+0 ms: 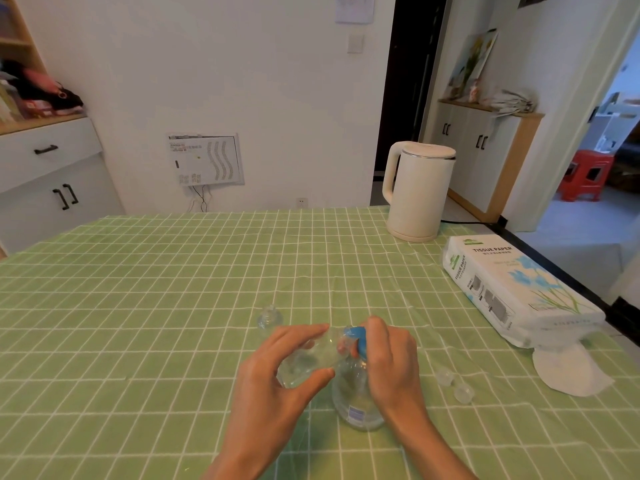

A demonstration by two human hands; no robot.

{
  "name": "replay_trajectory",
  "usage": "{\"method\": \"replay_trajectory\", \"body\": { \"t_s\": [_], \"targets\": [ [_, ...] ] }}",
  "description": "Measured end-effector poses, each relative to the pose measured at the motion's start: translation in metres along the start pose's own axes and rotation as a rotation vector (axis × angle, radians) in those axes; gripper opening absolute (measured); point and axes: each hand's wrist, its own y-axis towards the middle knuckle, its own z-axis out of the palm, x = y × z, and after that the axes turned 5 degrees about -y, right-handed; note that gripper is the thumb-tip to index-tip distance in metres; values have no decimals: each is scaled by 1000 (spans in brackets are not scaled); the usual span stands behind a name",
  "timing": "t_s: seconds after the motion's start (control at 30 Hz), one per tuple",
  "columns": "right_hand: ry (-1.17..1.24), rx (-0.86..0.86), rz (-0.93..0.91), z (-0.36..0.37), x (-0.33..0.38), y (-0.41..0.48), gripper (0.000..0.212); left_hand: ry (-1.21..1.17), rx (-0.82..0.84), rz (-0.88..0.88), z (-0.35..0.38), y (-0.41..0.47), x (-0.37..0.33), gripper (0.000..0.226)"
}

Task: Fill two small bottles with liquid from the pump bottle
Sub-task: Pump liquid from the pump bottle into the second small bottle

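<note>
Upright on the green tablecloth (173, 306), the pump bottle (356, 407) carries a blue-and-white label too small to read; the right hand (388, 355) grips it by its blue head. The left hand (277, 375) grasps a small bottle (308, 358), long axis near-horizontal, mouth pointing right toward the nozzle. Beyond, the second small bottle (270, 317) stands upright; the tissue pack (512, 285) reads "TISSUE PAPER".

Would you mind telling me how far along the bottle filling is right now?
Done: two caps lie off on the tablecloth. In hand: the left hand holds one small bottle at the blue pump head, which the right hand grips atop the pump bottle. Left: the other small bottle stands behind; its fill level is unclear, and capping remains.
</note>
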Motion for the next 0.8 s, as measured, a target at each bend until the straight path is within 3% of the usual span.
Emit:
{"method": "replay_trajectory", "body": {
  "t_s": [0.13, 0.47, 0.8],
  "targets": [
    [41, 39, 48, 1, -3, 0, 73, -11, -4, -4, 0, 0, -2, 57],
    [67, 12, 97, 3, -3, -1, 85, -25, -12, -15, 0, 2, -6, 55],
    [-8, 7, 3, 0, 1, 0, 52, -9, 4, -22, 0, 0, -1, 56]
  ]
}}
